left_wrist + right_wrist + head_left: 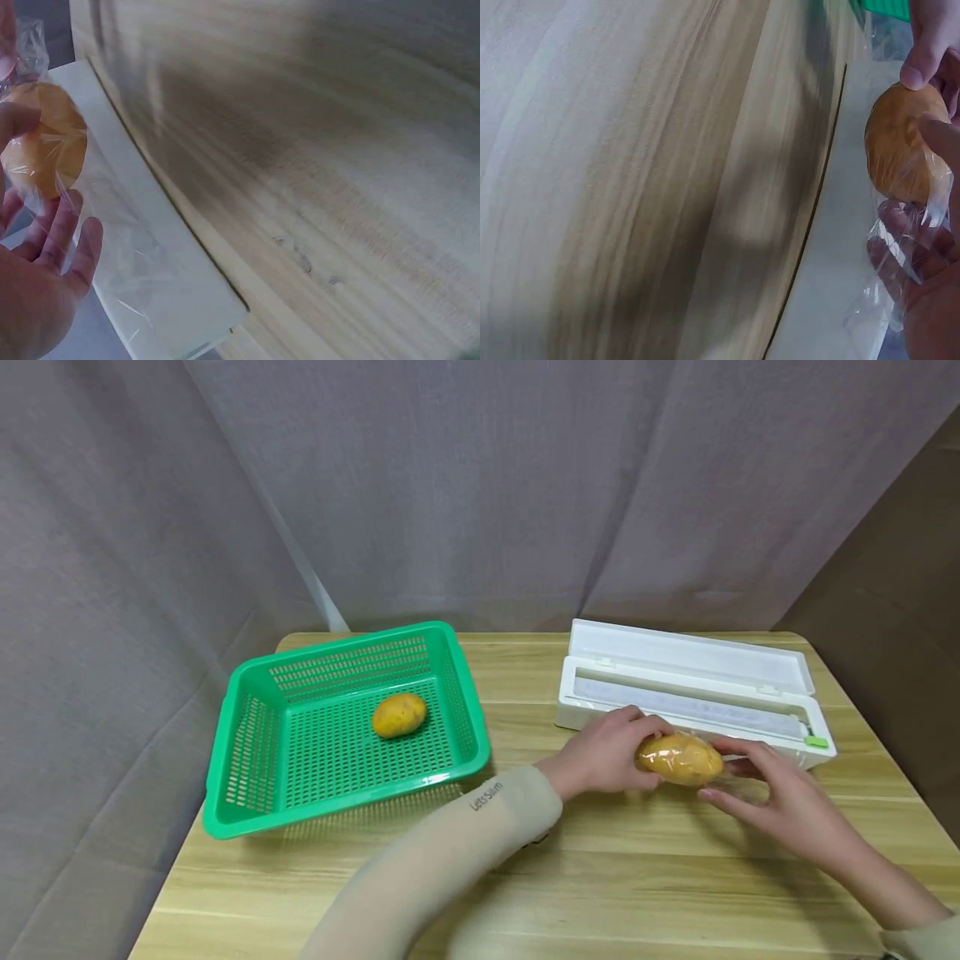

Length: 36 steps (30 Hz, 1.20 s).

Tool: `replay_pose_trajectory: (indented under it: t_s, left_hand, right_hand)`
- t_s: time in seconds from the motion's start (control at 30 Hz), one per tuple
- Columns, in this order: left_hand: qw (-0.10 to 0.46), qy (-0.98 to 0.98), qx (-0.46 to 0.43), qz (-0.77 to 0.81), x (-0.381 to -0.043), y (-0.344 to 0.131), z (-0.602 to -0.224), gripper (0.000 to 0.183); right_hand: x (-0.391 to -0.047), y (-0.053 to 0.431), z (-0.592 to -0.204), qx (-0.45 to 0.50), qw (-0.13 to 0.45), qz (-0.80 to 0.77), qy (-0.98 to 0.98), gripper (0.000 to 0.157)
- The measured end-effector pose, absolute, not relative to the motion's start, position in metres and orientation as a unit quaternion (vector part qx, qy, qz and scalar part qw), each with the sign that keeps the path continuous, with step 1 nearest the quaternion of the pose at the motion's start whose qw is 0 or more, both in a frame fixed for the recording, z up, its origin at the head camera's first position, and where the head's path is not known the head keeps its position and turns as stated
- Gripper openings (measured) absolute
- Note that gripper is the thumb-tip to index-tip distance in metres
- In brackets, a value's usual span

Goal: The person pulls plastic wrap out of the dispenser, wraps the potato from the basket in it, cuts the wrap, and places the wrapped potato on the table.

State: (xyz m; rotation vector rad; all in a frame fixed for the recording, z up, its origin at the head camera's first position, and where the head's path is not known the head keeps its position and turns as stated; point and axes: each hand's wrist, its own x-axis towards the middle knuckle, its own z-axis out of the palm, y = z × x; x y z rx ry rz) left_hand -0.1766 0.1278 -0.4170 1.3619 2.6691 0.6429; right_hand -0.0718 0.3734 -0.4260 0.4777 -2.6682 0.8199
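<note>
A potato [681, 758] wrapped in clear cling film is held up between both hands, in front of a white cling film box. My left hand [618, 750] grips its left end, thumb pressing on the film-covered skin in the left wrist view. My right hand [780, 797] is at the other end, its thumb over the potato [900, 142] in the right wrist view and its fingers curved beneath. Loose cling film [889, 259] hangs past that end, across the right fingers. The box [690, 693] has its lid raised, showing a film roll.
A green plastic basket [345, 802] stands on the left of the wooden table [600, 885], with one bare potato [399, 716] inside. A green slider [816, 742] sits at the box's right end. Grey curtain [465, 493] hangs behind the table.
</note>
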Motion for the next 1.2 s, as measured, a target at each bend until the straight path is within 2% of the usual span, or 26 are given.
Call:
replay_pose_trajectory:
  t_s: [0.23,0.37,0.7,0.83,0.9,1.1,1.2]
  left_hand:
    - [0.072,0.867,0.432,0.238,-0.179,0.127,-0.407,0.06]
    - [0.077,0.869,0.424,0.244,-0.18,0.126,-0.407,0.066]
    - [0.039,0.872,0.446,0.198,-0.174,0.127,-0.407,0.077]
    - [0.02,0.877,0.447,0.175,-0.173,0.132,-0.4,0.072]
    - [0.021,0.877,0.448,0.171,-0.174,0.134,-0.395,0.069]
    - [0.051,0.873,0.454,0.171,-0.182,0.137,-0.38,0.063]
    - [0.061,0.871,0.458,0.168,-0.184,0.139,-0.373,0.06]
  right_hand:
    - [-0.08,0.371,-0.419,0.173,0.146,0.257,-0.94,0.078]
    - [-0.087,0.369,-0.418,0.169,0.141,0.231,-0.948,0.075]
    - [-0.092,0.375,-0.407,0.163,0.118,0.231,-0.952,0.059]
    - [-0.091,0.378,-0.4,0.16,0.105,0.244,-0.951,0.057]
    - [-0.09,0.378,-0.397,0.158,0.096,0.249,-0.951,0.06]
    - [-0.087,0.376,-0.392,0.156,0.093,0.211,-0.961,0.082]
    - [-0.091,0.376,-0.391,0.169,0.115,0.2,-0.958,0.08]
